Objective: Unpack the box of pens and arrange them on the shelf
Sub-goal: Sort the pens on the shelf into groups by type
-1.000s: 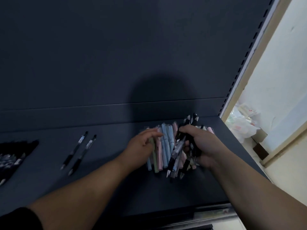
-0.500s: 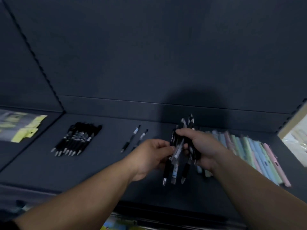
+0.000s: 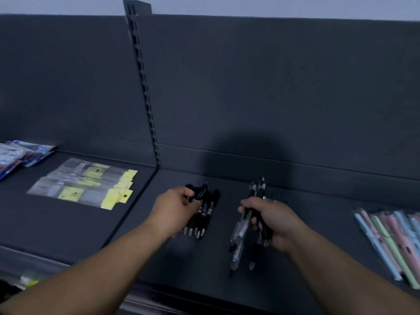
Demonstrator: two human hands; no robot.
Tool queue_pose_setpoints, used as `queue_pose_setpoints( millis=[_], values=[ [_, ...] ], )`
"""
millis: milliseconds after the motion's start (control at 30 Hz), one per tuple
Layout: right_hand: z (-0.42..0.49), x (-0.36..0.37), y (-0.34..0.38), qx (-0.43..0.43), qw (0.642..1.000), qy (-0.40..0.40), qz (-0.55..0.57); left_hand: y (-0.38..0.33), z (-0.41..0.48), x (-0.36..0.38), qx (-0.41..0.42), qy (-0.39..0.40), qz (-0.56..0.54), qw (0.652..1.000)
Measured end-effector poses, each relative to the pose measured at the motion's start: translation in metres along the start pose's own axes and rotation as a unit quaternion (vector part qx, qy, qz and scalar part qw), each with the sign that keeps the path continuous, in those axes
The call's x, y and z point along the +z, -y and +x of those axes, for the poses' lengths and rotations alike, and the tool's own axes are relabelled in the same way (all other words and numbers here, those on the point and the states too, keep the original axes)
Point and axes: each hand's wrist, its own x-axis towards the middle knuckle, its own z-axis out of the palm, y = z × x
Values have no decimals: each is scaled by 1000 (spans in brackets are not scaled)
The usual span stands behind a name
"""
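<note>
Pinches with the left hand [image 3: 179, 206] a single black pen [image 3: 201, 192], fingers curled, right over the far end of the pile of black pens [image 3: 205, 218]; cannot tell through the blur whether that pen touches the pile. Grips with the right hand [image 3: 276, 221] a bundle of pens [image 3: 241, 230] (black grips, a few clear barrels), fingers wrapped round the middle, tips pointing down toward the front, caps sticking up past the knuckles. Holds that bundle just to the right of the pile and apart from it, above the shelf [image 3: 200, 264].

Shows the pile lying flat on the shelf, barrels side by side, tips toward the front edge. Shows, well to the right of the pile, a row of pastel pens [image 3: 391, 237] in blue, pink and green on the same shelf. Shows, left of and behind the pile, a slotted upright [image 3: 145, 87] rising up the dark back panel [image 3: 272, 87]. Shows, left of the pile and past that upright, clear packets with yellow tags [image 3: 86, 183] flat on the neighbouring shelf section, and farther left still, blue packets [image 3: 20, 153] at the picture's edge.
</note>
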Motion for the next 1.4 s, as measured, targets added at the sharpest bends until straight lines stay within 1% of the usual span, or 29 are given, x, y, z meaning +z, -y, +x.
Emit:
queue_pose_setpoints(
  millis=[100,167,300,367,500,600,667,700,733,767,833,900,967,1033,1133,1200,1300,1400],
  values=[
    [7,22,-6,3,1000,-15,-3,22,20,-12,25,-27,86,996],
    [9,32,-9,4,1000,-25,3,29,28,-10,34,-20,109,993],
    [10,39,-10,9,999,-37,0,37,36,1,106,1,128,986],
    [9,37,-10,15,999,-31,5,43,38,6,126,8,122,985],
    [5,29,-11,24,998,-19,48,50,39,9,132,12,108,985],
    [4,23,-10,22,997,-7,72,44,39,6,154,-9,103,983],
    [4,22,-8,14,994,0,104,31,31,7,178,-20,65,982],
    [4,22,-7,9,993,2,119,22,25,9,184,-4,40,982],
    [5,22,-5,4,992,3,127,12,17,12,182,34,14,983],
    [5,23,-4,-1,992,5,130,2,9,17,169,92,-13,981],
    [4,22,-1,-7,991,13,131,-16,-7,27,133,215,-76,964],
    [2,19,1,-9,992,15,121,-28,-17,32,97,282,-141,944],
    [0,13,2,-9,995,10,98,-34,-20,32,52,303,-211,928],
    [-2,6,2,-14,997,-8,78,-38,-23,33,1,304,-270,914],
    [-4,-7,1,-23,996,-23,79,-43,-27,42,-48,317,-322,891],
    [-5,-15,2,-24,995,-18,100,-48,-29,49,-44,332,-334,881],
    [-4,-29,5,-27,985,-27,167,-54,-29,54,-31,346,-347,871],
    [-4,-48,10,-39,976,-51,209,-58,-27,57,-37,337,-361,869]
  ],
)
